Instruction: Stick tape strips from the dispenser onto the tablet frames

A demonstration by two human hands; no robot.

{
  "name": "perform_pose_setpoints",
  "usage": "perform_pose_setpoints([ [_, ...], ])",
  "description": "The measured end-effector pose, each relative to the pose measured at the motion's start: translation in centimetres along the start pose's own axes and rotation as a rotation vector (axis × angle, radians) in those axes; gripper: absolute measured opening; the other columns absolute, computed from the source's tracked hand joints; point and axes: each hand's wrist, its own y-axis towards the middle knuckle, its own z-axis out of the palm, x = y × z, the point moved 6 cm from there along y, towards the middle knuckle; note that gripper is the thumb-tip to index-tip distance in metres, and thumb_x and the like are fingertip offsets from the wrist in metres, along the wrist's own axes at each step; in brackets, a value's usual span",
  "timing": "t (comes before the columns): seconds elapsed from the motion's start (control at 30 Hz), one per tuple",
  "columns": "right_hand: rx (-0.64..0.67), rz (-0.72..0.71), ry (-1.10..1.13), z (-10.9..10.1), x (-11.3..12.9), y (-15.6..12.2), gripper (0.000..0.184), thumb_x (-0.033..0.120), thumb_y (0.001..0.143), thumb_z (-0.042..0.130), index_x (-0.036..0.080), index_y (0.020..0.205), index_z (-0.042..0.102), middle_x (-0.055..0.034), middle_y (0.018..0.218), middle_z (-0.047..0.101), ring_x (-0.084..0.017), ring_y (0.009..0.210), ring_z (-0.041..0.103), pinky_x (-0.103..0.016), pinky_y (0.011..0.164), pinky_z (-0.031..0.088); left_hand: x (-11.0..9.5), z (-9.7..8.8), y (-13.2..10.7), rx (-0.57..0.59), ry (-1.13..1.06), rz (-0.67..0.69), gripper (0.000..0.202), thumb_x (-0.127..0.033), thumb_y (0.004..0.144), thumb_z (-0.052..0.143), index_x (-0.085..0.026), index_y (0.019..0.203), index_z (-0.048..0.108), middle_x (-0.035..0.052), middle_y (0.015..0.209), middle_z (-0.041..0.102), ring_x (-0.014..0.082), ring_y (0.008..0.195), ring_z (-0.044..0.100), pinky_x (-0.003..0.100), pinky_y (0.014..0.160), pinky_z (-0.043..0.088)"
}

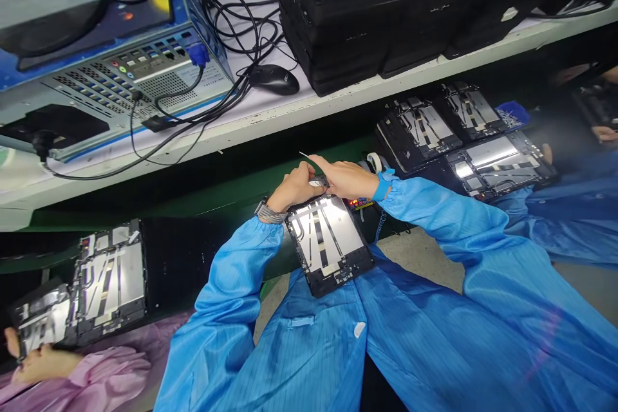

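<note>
While both hands lean together over the top edge of a tablet's open rear housing (328, 246), a small dark metal part (317, 181) sits between them, right at that edge. The left hand (295, 187) has its fingers (309, 174) curled over the part, pinching it from the near side. The right hand (344, 179) reaches in from the other side with its fingers (322, 164) stretched out and close together, their tips against the part. Whether they grip it, I cannot tell. A thin pale sliver (305, 155) sticks out past the fingertips, too fine to identify.

A metal mesh wrist strap (270, 212) circles the left wrist and a blue wrist strap (383, 185) the right, both below blue antistatic sleeves (232, 283). Just beyond the right hand lie a roll of tape (373, 162) and a small red-lit circuit board (360, 204). More open tablet housings (497, 164) lie to the right and left. A co-worker's hand (43, 364) in a pink sleeve (111, 370) rests beside those on the left. On the shelf above are a computer case (135, 71), a black mouse (274, 79) and stacked black trays (357, 13).
</note>
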Motion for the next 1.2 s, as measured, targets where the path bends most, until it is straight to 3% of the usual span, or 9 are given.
perform_pose_setpoints([
  [0.13, -0.115, 0.011, -0.005, -0.8, -1.3, 0.4, 0.107, 0.020, 0.079, 0.085, 0.029, 0.164, 0.021, -0.0108, 0.118, 0.069, -0.031, 0.100, 0.070, -0.036, 0.085, 0.047, 0.1, 0.1, 0.0, 0.006, 0.025, -0.004, 0.051, -0.045, 0.074, 0.081, -0.022, 0.111, 0.054, 0.0112, 0.118, 0.069, 0.0312, 0.108, 0.065, 0.042, 0.092, 0.049],
  [0.27, -0.202, 0.065, 0.234, -0.6, -6.3, 1.0, 0.121, 0.039, 0.067, 0.095, 0.027, 0.164, 0.024, -0.0051, 0.107, 0.066, -0.023, 0.087, 0.066, -0.033, 0.078, 0.050, 0.4, -0.1, 0.0, -0.004, 0.005, -0.005, 0.056, -0.051, 0.073, 0.082, -0.023, 0.113, 0.054, 0.0108, 0.117, 0.068, 0.0302, 0.106, 0.065, 0.042, 0.092, 0.049],
  [0.4, -0.299, 0.121, 0.560, 1.4, -9.6, 0.2, 0.109, 0.051, 0.077, 0.084, 0.024, 0.164, 0.023, -0.0020, 0.102, 0.061, -0.016, 0.075, 0.060, -0.032, 0.073, 0.052, 0.5, 0.2, 0.2, 0.003, -0.015, 0.011, 0.056, -0.050, 0.073, 0.082, -0.023, 0.112, 0.053, 0.0110, 0.118, 0.067, 0.0299, 0.107, 0.065, 0.043, 0.093, 0.049],
  [0.57, -0.392, 0.048, 0.594, 3.0, -7.4, -1.6, 0.115, 0.047, 0.075, 0.084, 0.031, 0.166, 0.016, -0.0055, 0.120, 0.058, -0.015, 0.077, 0.060, -0.034, 0.076, 0.054, 0.0, -0.7, -0.3, -0.020, -0.061, 0.050, 0.054, -0.045, 0.073, 0.083, -0.023, 0.113, 0.054, 0.0103, 0.118, 0.067, 0.0291, 0.110, 0.065, 0.045, 0.098, 0.049],
  [0.7, -0.497, -0.027, 0.529, 1.4, -4.5, -3.0, 0.098, 0.039, 0.081, 0.079, 0.030, 0.163, 0.024, -0.0066, 0.118, 0.062, -0.019, 0.086, 0.059, -0.036, 0.079, 0.053, -0.3, -4.9, -3.5, -0.187, -0.152, 0.174, 0.040, -0.043, 0.086, 0.072, -0.024, 0.117, 0.057, 0.0081, 0.126, 0.066, 0.0257, 0.119, 0.062, 0.044, 0.105, 0.048],
  [0.83, -0.362, -0.233, 0.524, 1.4, 0.8, -2.7, 0.087, 0.029, 0.084, 0.076, 0.030, 0.159, 0.031, -0.0035, 0.109, 0.065, -0.018, 0.084, 0.058, -0.034, 0.082, 0.051, 2.8, -7.4, -7.6, -0.364, -0.312, 0.192, 0.032, -0.039, 0.093, 0.063, -0.026, 0.122, 0.058, 0.0069, 0.133, 0.065, 0.0231, 0.126, 0.061, 0.043, 0.109, 0.048],
  [0.9, -0.274, -0.312, 0.490, 2.5, 3.5, -1.7, 0.089, 0.024, 0.083, 0.075, 0.028, 0.159, 0.031, -0.0036, 0.109, 0.064, -0.017, 0.083, 0.057, -0.032, 0.081, 0.049, 5.2, -6.8, -9.1, -0.449, -0.417, 0.149, 0.032, -0.038, 0.094, 0.062, -0.025, 0.123, 0.057, 0.0087, 0.135, 0.064, 0.0229, 0.128, 0.061, 0.042, 0.109, 0.049],
  [1.0, -0.174, -0.391, 0.467, 4.2, 6.1, 0.4, 0.080, 0.011, 0.087, 0.063, 0.026, 0.159, 0.032, -0.0011, 0.099, 0.064, -0.015, 0.078, 0.055, -0.029, 0.077, 0.045, 8.0, -3.9, -10.7, -0.536, -0.537, 0.078, 0.038, -0.037, 0.092, 0.065, -0.025, 0.126, 0.054, 0.0106, 0.138, 0.062, 0.0234, 0.131, 0.060, 0.042, 0.110, 0.050],
  [1.2, -0.150, -0.443, 0.459, 4.8, 6.2, 3.1, 0.076, 0.004, 0.087, 0.052, 0.025, 0.158, 0.037, -0.0005, 0.098, 0.063, -0.014, 0.077, 0.052, -0.027, 0.076, 0.043, 8.9, 2.4, -11.7, -0.558, -0.710, 0.036, 0.049, -0.037, 0.091, 0.070, -0.028, 0.135, 0.051, 0.0109, 0.149, 0.054, 0.0245, 0.142, 0.051, 0.044, 0.114, 0.048],
])
